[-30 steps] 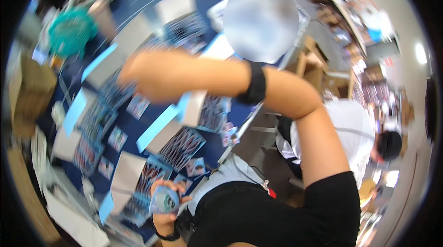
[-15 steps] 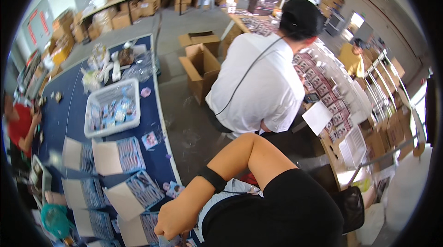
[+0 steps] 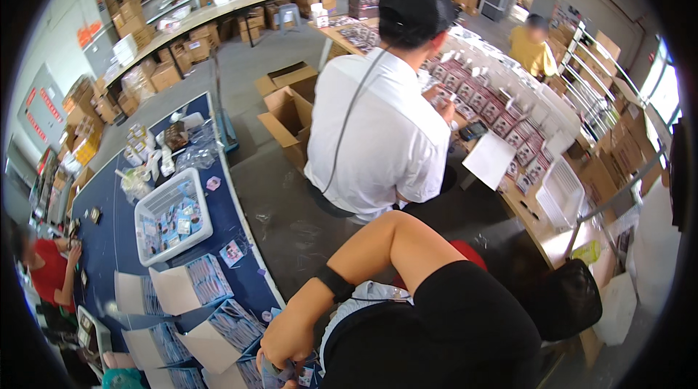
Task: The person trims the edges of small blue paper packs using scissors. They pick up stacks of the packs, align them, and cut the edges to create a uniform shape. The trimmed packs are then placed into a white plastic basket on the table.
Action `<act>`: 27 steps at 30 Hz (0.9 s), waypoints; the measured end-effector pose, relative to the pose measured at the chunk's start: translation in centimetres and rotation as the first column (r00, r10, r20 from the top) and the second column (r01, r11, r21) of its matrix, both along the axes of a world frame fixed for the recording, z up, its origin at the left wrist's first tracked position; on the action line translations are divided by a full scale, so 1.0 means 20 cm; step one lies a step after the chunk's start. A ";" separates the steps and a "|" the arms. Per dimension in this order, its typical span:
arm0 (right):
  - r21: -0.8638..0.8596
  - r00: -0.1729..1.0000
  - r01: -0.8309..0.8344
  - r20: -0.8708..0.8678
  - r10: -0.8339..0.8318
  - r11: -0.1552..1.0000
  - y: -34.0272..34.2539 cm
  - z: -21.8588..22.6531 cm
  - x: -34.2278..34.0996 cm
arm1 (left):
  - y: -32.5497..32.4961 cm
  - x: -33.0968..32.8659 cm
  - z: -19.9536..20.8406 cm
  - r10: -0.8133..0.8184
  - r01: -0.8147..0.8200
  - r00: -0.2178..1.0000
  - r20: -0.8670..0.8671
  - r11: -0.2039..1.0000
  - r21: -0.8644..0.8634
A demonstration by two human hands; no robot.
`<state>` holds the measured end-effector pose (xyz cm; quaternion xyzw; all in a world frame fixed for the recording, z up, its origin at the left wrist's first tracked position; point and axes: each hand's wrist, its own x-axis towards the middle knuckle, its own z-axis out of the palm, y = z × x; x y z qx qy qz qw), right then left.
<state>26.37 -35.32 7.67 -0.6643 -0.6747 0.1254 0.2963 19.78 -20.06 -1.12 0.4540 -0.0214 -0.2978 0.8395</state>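
My right hand (image 3: 288,337) is bent down at the table's near edge, with a black band around its wrist. Its fingers are closed around a grey-blue thing (image 3: 273,374), mostly covered and cut off by the lower edge. A bit of skin just below may belong to my left hand, but too little shows to tell. Beside my right hand, open white-flapped boxes (image 3: 240,325) hold rows of blue packets. A few loose cards (image 3: 267,315) lie between the boxes and my hand.
A white basket (image 3: 207,232) of blue packets stands on the blue table (image 3: 102,243). A co-worker in a white shirt (image 3: 385,134) sits ahead at a table of red-and-white boxes (image 3: 502,123). Open cartons (image 3: 285,123) stand on the floor. Someone in red (image 3: 51,269) works at far left.
The view has tipped up, so the blue table sits lower. My right hand has shifted slightly right and stays closed. The co-worker in white now shows a raised hand near the boxes.
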 end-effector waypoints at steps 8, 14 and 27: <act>-0.068 0.997 0.073 0.004 -0.073 0.995 -0.06 -0.08 -0.05 | -0.07 0.00 -0.02 -0.072 0.072 0.997 0.000 0.997 -0.004; -0.207 0.999 -0.036 -0.033 0.030 0.978 -0.06 -0.18 0.00 | -0.06 0.00 -0.04 -0.088 0.088 0.996 -0.003 0.996 -0.010; -0.014 0.990 -0.012 -0.141 0.010 1.000 -0.07 -0.09 0.07 | -0.06 0.03 -0.03 -0.103 0.103 0.995 -0.003 0.995 -0.015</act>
